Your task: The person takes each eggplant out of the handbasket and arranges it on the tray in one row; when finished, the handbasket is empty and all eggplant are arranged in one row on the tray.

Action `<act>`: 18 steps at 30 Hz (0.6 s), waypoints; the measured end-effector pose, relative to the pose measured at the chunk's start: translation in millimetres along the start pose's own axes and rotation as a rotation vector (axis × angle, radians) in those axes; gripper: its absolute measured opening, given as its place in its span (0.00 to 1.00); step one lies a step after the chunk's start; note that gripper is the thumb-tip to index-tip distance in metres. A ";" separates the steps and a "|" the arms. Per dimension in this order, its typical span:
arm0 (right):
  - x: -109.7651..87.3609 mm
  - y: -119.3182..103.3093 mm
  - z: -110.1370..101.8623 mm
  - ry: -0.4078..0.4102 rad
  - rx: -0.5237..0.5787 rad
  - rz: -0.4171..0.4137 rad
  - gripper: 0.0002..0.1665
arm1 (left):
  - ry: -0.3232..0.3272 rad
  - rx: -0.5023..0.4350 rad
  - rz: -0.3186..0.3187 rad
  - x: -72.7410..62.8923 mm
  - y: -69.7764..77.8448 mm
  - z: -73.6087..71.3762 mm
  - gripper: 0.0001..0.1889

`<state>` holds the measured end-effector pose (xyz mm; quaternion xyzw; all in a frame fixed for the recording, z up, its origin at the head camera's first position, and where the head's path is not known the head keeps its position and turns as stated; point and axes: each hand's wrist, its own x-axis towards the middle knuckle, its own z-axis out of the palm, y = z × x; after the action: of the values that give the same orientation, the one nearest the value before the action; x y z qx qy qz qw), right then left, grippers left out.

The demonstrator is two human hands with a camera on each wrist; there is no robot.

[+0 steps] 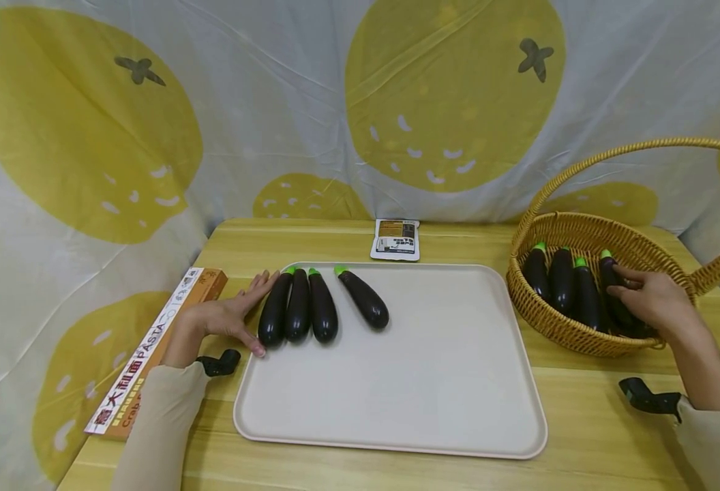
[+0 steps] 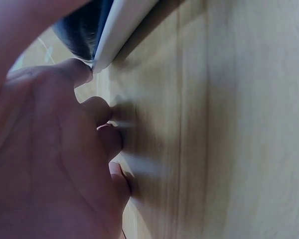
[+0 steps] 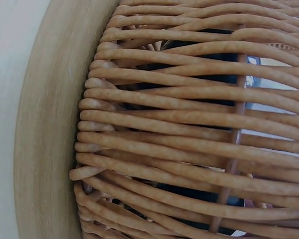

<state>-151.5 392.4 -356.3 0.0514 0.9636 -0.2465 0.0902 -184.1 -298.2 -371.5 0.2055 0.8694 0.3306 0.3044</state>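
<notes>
Inside the wicker basket [image 1: 571,341] on the right, my right hand [image 1: 661,300] pinches a dark purple eggplant [image 1: 609,276] between thumb and fingers. Several more eggplants [image 1: 561,279] with green tips lie beside it. The right wrist view shows only the basket's weave [image 3: 189,119], which hides that hand. My left hand [image 1: 228,317] spreads its fingers at the left rim of the white tray [image 1: 397,395], beside the leftmost eggplant [image 1: 276,310]. Three eggplants stand side by side there, stems away from me, and a slanted eggplant [image 1: 365,300] lies a little to their right.
An orange and white pasta box [image 1: 157,348] lies left of the tray, under my left forearm. Behind the tray is a small white packet [image 1: 395,240]. The basket's tall handle [image 1: 636,145] arches over it. A lemon-print cloth [image 1: 292,102] hangs behind the wooden table [image 1: 311,470].
</notes>
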 end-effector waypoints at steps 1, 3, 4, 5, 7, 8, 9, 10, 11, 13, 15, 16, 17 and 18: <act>-0.7 -0.5 0.6 0.002 0.020 -0.006 0.37 | 0.000 -0.001 0.000 0.1 0.0 -0.1 0.79; -1.7 -1.5 1.5 0.006 0.059 -0.017 0.37 | -0.001 -0.005 0.002 0.1 0.0 -0.1 0.79; -2.0 -2.0 1.7 0.007 0.077 -0.022 0.38 | -0.001 -0.005 0.003 0.2 0.1 -0.1 0.79; -2.3 -2.4 1.6 0.010 0.087 -0.027 0.38 | -0.001 -0.006 0.004 0.3 -0.1 -0.2 0.79; -2.8 -3.2 0.8 0.019 0.096 -0.032 0.38 | -0.002 -0.006 0.005 0.3 -0.2 -0.1 0.79; -2.9 -3.6 0.3 0.025 0.103 -0.028 0.38 | -0.002 -0.007 0.005 0.3 -0.3 -0.2 0.79; -2.9 -3.8 -0.4 0.031 0.104 -0.026 0.38 | -0.001 -0.008 0.005 0.4 -0.5 -0.2 0.79; -3.4 -4.3 -1.9 0.033 0.106 -0.024 0.39 | -0.001 -0.010 0.005 0.4 -0.7 -0.1 0.79; -3.8 -4.6 -3.3 0.035 0.110 -0.020 0.39 | -0.001 -0.013 0.003 0.3 -0.8 -0.1 0.79; -4.7 -5.4 -6.5 0.040 0.123 -0.009 0.40 | 0.000 -0.016 0.002 0.4 -0.7 0.0 0.79; -6.5 -6.5 -11.2 0.013 0.158 -0.002 0.41 | -0.001 -0.017 0.001 0.5 -0.5 0.2 0.79; -7.5 -6.9 -13.8 -0.003 0.171 -0.006 0.41 | -0.002 -0.016 0.002 0.4 -0.4 0.2 0.79; -8.1 -7.3 -15.6 -0.021 0.202 -0.012 0.41 | -0.002 -0.016 0.003 0.4 -0.4 0.1 0.79; -9.0 -7.5 -17.6 -0.035 0.217 -0.026 0.40 | -0.002 -0.014 0.005 0.4 -0.4 0.0 0.79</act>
<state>-146.4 393.9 -335.9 0.0440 0.9300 -0.3516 0.0977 -184.4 -298.3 -372.0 0.2056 0.8663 0.3372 0.3057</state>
